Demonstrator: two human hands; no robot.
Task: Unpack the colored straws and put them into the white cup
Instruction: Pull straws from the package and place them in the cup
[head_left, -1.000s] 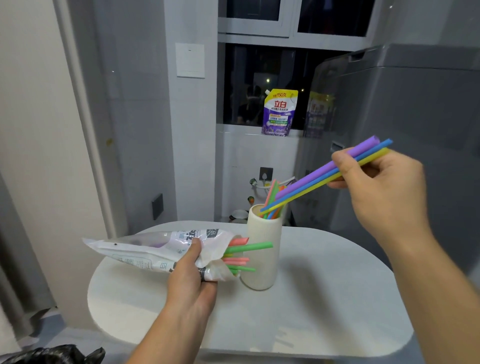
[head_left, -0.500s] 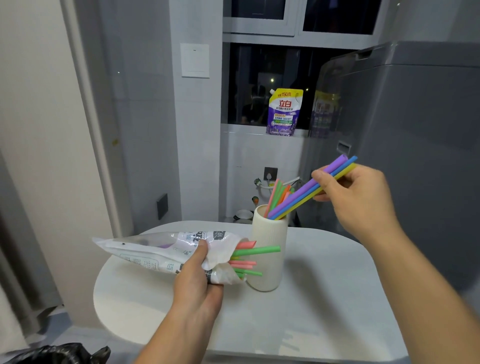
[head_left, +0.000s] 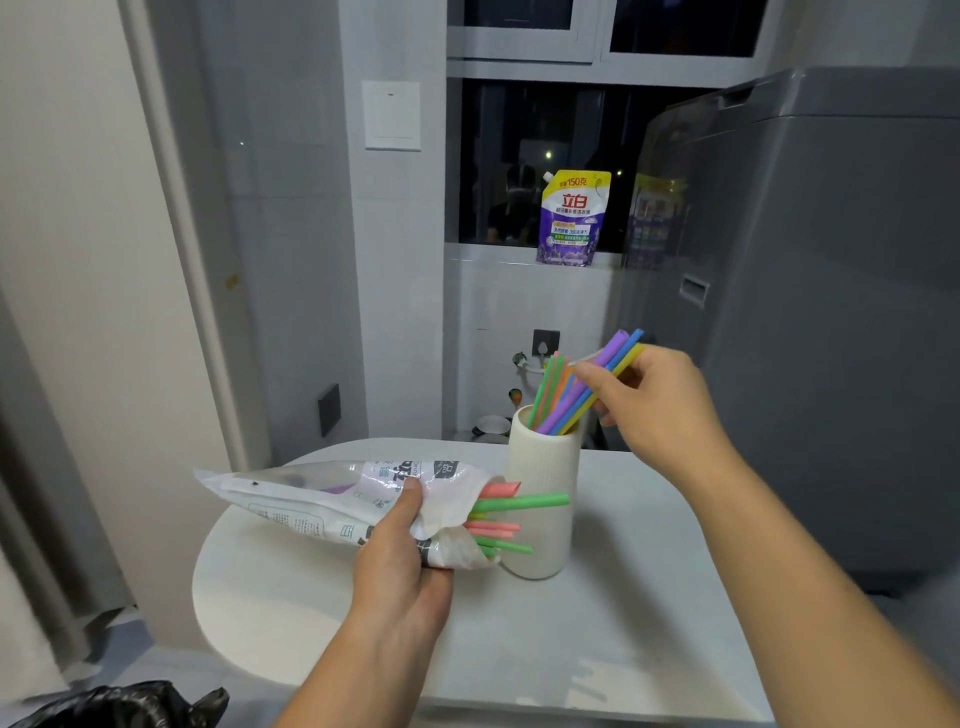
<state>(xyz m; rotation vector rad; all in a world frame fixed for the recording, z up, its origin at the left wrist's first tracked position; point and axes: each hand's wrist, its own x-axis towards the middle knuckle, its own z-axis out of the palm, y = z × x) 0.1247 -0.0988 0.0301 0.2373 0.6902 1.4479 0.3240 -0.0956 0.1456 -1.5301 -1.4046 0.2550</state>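
A ribbed white cup (head_left: 543, 499) stands upright on the white table (head_left: 597, 623) with green, pink and orange straws in it. My right hand (head_left: 654, 405) pinches a purple, a blue and a yellow straw (head_left: 597, 379); their lower ends are inside the cup and they lean to the right. My left hand (head_left: 400, 566) grips a crinkled plastic straw bag (head_left: 322, 493) just left of the cup. Pink and green straws (head_left: 514, 514) poke out of the bag's open mouth in front of the cup.
A grey washing machine (head_left: 831, 312) stands close on the right behind the table. A purple detergent pouch (head_left: 574, 221) sits on the window sill. A black bin bag (head_left: 130, 706) lies at the lower left by the wall.
My right hand has come down and to the left, sliding the three straws deeper into the cup. The left hand and bag have barely moved.
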